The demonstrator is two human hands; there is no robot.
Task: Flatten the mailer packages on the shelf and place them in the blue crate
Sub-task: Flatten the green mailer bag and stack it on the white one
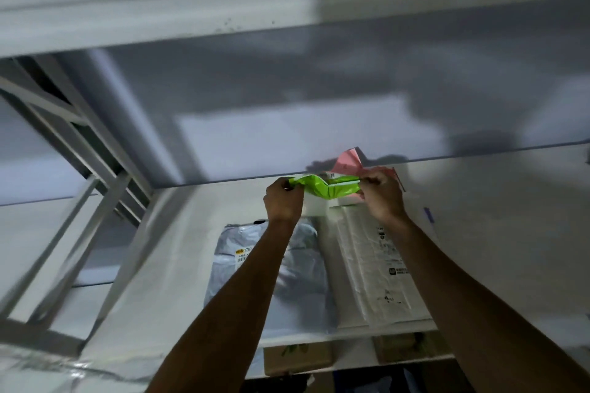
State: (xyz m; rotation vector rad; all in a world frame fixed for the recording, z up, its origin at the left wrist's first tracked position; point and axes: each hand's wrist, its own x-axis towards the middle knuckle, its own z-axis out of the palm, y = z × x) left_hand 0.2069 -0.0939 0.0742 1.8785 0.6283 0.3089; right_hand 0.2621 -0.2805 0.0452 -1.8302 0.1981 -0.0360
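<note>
Two brown cardboard boxes (297, 359) sit low; grey metal bracing (76, 143) stands left.

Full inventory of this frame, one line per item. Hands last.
green mailer: 1, bright green, crumpled, back of the shelf, held at both ends
pink mailer: 1, pink, just behind the green mailer by the back wall
grey mailer: 1, grey with a label, flat on the shelf, partly under the left forearm
white mailer: 1, white with black print, flat on the shelf, right of the grey mailer
cardboard boxes: at least 2, brown, level below, blurred
shelf: 1, pale grey board, holds the mailers
frame: grey metal struts, left side
left hand: 1, grip on the green mailer's left end
right hand: 1, grip on its right end
</note>
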